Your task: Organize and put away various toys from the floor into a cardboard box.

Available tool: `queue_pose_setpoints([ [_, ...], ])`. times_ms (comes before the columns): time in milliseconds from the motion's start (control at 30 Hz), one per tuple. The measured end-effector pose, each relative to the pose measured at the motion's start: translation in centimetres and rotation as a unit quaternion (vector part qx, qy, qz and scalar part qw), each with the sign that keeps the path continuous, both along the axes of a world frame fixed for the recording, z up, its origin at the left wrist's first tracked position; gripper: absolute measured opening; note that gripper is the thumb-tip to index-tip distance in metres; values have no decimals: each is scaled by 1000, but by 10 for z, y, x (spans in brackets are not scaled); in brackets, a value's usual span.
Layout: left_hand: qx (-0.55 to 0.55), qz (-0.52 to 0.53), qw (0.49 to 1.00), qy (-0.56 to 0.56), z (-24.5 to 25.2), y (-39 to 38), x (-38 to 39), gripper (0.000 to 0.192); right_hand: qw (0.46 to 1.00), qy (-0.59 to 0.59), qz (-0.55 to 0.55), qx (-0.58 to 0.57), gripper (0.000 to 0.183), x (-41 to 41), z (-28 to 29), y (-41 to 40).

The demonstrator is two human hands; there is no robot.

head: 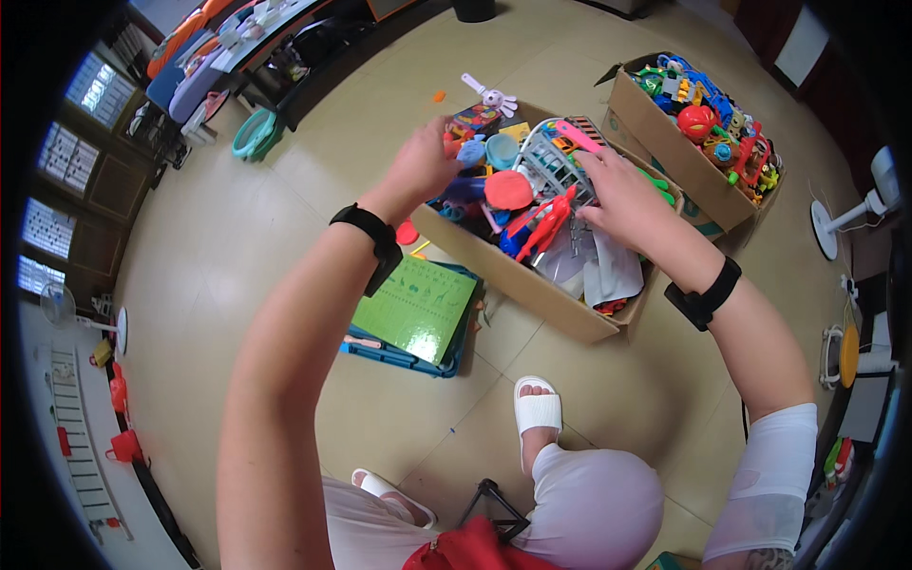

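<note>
In the head view, my left hand is at the left end of a cardboard box heaped with toys. Its fingertips are beside a light-blue toy and a bit of red; whether they grip anything is hidden. My right hand reaches over the box's right half, thumb and fingers apart. Its fingers are near a pink stick-shaped toy and the edge of a grey plastic basket. Between the hands lie a round coral-red piece, a light-blue cup and a red figure.
A second toy-filled cardboard box stands behind at right. A green learning board lies on a blue tray at left. A pale hand-clapper toy rests at the box's far edge. White fans stand at the sides.
</note>
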State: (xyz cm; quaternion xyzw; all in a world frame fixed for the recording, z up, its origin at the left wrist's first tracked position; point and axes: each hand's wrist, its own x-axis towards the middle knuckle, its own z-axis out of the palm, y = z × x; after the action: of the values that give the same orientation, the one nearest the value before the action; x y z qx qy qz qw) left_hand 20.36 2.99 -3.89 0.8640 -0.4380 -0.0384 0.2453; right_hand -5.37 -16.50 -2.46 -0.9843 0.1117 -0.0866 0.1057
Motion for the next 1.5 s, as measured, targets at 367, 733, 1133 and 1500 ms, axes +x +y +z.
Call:
queue_pose_setpoints([
  [367,22,51,998,10,25,198,4,59,989,-16,147,-11,46,59,37,93],
  [733,22,209,972,103,-47,431,-15,59,931,223,286,40,42,147,-38,313],
  [1133,89,371,906,185,-203,560,-24,65,914,122,386,0,35,201,-186,465],
  [1500,59,386,891,230,-255,554,4,78,914,148,357,-122,33,227,-232,509],
])
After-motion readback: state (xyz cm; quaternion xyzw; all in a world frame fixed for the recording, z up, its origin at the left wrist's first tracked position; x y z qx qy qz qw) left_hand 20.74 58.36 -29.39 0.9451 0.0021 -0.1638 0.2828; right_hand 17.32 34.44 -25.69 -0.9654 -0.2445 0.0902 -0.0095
